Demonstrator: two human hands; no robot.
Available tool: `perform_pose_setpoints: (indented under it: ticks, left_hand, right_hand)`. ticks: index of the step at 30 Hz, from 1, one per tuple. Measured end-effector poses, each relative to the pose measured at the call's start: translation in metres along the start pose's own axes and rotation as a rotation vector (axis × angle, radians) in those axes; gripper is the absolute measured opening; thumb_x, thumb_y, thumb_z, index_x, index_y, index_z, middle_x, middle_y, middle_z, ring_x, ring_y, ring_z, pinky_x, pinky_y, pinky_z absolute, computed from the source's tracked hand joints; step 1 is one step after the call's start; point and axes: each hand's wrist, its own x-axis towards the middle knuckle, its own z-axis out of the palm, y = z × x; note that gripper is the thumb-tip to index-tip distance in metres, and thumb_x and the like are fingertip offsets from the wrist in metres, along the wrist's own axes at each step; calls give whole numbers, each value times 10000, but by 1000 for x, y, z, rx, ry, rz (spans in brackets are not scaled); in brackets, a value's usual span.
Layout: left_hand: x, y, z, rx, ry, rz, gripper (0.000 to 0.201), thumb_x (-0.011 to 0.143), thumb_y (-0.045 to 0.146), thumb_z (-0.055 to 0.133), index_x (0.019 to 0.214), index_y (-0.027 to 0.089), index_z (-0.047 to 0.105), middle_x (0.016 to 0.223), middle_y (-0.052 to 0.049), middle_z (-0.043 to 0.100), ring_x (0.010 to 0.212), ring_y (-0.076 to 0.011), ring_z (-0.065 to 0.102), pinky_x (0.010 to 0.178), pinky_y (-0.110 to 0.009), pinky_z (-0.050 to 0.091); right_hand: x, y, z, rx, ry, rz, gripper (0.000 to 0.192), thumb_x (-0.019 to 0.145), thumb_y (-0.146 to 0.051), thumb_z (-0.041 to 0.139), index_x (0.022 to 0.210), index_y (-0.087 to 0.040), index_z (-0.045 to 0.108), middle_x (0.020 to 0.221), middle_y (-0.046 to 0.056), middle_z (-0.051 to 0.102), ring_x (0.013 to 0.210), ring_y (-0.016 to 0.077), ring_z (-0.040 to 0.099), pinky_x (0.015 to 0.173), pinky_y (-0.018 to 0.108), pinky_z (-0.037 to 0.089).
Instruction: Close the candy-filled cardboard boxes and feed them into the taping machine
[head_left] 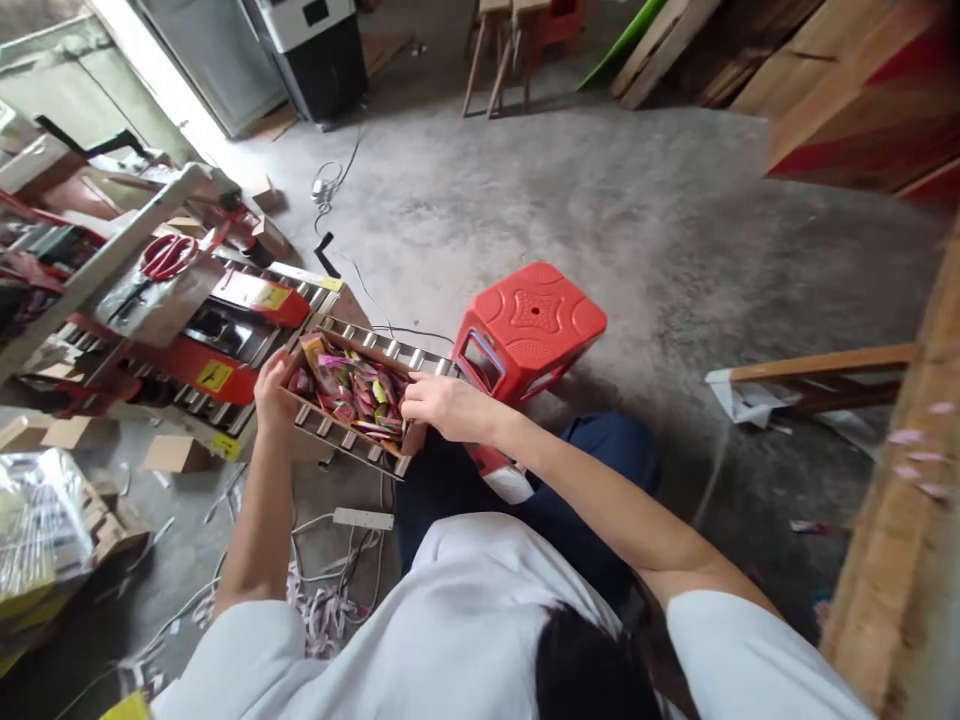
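Observation:
A small open cardboard box (307,411) full of colourful packets (352,388) rests on a roller conveyor (352,440) in front of me. My left hand (274,395) grips the box's left end. My right hand (442,403) rests on the box's right end, fingers curled over the packets there. Whether it pinches a packet I cannot tell.
A red plastic stool (536,320) stands just right of the box. A red and grey machine (202,320) with red-handled scissors (166,256) sits left. Cardboard pieces (176,455), a power strip (364,518), cables and paper strips litter the concrete floor. Wooden boards (885,480) rise at right.

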Motion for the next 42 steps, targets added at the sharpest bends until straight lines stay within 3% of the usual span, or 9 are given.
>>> perform_pose_setpoints:
  ticks: [7, 11, 15, 20, 24, 27, 30, 36, 42]
  left_hand:
    - [27, 30, -29, 126, -425, -65, 501, 600, 446, 861, 1004, 179, 735, 927, -69, 696, 755, -184, 650, 653, -289, 553]
    - [30, 54, -21, 389, -722, 33, 428, 655, 512, 817, 928, 186, 771, 1011, -98, 663, 904, -223, 637, 767, -318, 560]
    - [26, 65, -8, 627, -902, 128, 494, 718, 548, 750, 1074, 206, 747, 1106, -104, 634, 851, -202, 640, 743, -308, 557]
    - [11, 67, 3, 911, -888, 328, 299, 825, 468, 677, 1013, 243, 739, 1021, -59, 596, 809, -170, 627, 767, -295, 550]
    - [14, 64, 4, 994, -988, 394, 298, 867, 485, 622, 1034, 272, 745, 1081, -68, 575, 918, -201, 636, 852, -314, 529]
    - [15, 67, 4, 934, -1000, 395, 382, 904, 535, 536, 1012, 237, 750, 1049, -79, 591, 953, -217, 624, 881, -324, 514]
    - [10, 66, -1, 822, -891, 352, 451, 956, 526, 420, 1026, 230, 752, 1037, -88, 634, 944, -214, 632, 858, -322, 510]
    - [-4, 46, -7, 682, -499, 279, 363, 954, 486, 456, 1042, 246, 713, 931, -67, 733, 819, -215, 686, 736, -319, 525]
    - [-8, 50, 5, 935, -474, 393, 404, 949, 495, 458, 745, 214, 665, 733, -32, 636, 624, -152, 583, 617, -267, 424]
  right_hand:
    - [72, -26, 26, 1, -169, 482, 458, 992, -497, 437, 1164, -106, 601, 1134, 183, 659, 1078, 290, 604, 949, 435, 421]
    - [110, -16, 60, 33, -336, 541, 454, 985, -457, 445, 1239, -107, 583, 1155, 210, 676, 1068, 315, 632, 978, 474, 384]
    - [110, -7, 70, 43, -307, 514, 438, 979, -439, 446, 1189, -87, 598, 1103, 224, 687, 1051, 322, 638, 965, 472, 392]
    - [86, -9, 67, 263, 6, 470, 232, 904, -353, 575, 981, -140, 625, 992, 131, 687, 985, 257, 644, 939, 396, 457]
    - [81, -9, 77, 399, 373, 396, 549, 853, -337, 631, 1343, -142, 481, 1423, 183, 495, 1351, 266, 458, 1103, 421, 420]
    - [87, -10, 89, 293, 258, 353, 869, 886, -479, 600, 1557, -103, 196, 1619, 220, 211, 1511, 320, 202, 1222, 498, 274]
    - [90, -14, 97, 217, 126, 402, 865, 913, -535, 544, 1573, -105, 185, 1632, 208, 159, 1515, 342, 168, 1241, 515, 241]
    - [102, -20, 112, 60, -42, 530, 782, 885, -388, 605, 1516, -17, 330, 1515, 294, 372, 1421, 404, 377, 1176, 577, 335]
    - [140, -26, 136, -33, -257, 645, 581, 731, -165, 743, 1294, -83, 626, 1315, 263, 609, 1250, 463, 550, 1039, 720, 412]
